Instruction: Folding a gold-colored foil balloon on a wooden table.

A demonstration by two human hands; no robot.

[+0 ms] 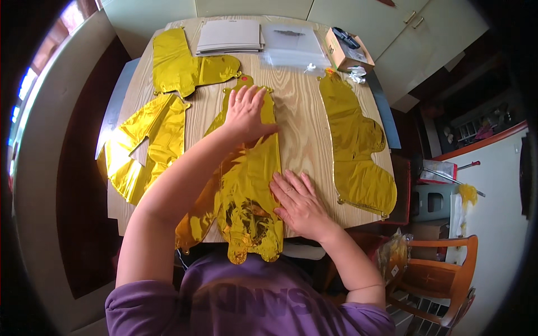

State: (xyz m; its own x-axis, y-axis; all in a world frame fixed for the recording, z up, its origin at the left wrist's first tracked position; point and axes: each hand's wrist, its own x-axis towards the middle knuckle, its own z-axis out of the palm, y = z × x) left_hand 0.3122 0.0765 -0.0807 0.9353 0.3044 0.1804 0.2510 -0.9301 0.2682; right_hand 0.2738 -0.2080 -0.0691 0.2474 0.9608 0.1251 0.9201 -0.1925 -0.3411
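Note:
A flat gold foil balloon (255,168) lies lengthwise in front of me, its near end with rounded tabs hanging over the table's near edge. My left hand (245,115) rests palm down on its far part, fingers spread. Beside its right edge, my right hand (302,204) lies flat, fingertips touching the foil and the rest on the wood. More gold foil (199,218) shows at the left under my left forearm; whether it belongs to the same balloon I cannot tell. A small red spot (244,79) marks the balloon's far end.
Other flat gold balloons lie around: one at far left (174,61), one with a triangular hole at left (162,117), one at right (353,134). Behind are a stack of grey-white sheets (228,36), clear plastic bags (291,47) and a cardboard box (347,53). A wooden chair (434,274) stands right.

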